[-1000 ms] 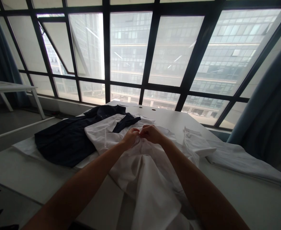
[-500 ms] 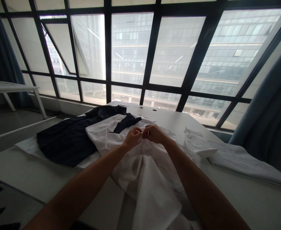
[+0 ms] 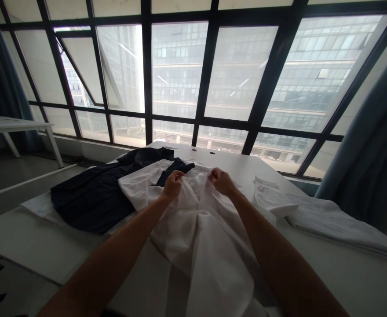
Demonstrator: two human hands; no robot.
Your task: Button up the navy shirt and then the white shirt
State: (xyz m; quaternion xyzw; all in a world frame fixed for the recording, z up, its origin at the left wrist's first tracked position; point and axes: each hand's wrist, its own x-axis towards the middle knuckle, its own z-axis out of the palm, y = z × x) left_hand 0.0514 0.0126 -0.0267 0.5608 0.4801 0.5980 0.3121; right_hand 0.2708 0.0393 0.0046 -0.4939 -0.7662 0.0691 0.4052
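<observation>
A white shirt (image 3: 209,229) lies spread over the table, its near end draping down toward me. My left hand (image 3: 173,185) is closed on the shirt's cloth near its far end. My right hand (image 3: 222,181) pinches the same shirt a short way to the right. Between the two hands the cloth is pulled apart in folds, and the fingertips are partly hidden. Just beyond my left hand lies a dark navy garment (image 3: 96,193), with one dark piece (image 3: 172,169) resting over white cloth.
White folded garments (image 3: 335,220) lie on the right of the white table (image 3: 312,281). A second white table (image 3: 18,123) stands at the left. Behind are tall black-framed windows (image 3: 180,66), one tilted open, with blue curtains (image 3: 371,145) at the side.
My hands were close together at the middle of the shirt. They have moved apart, left and right, stretching the white cloth between them.
</observation>
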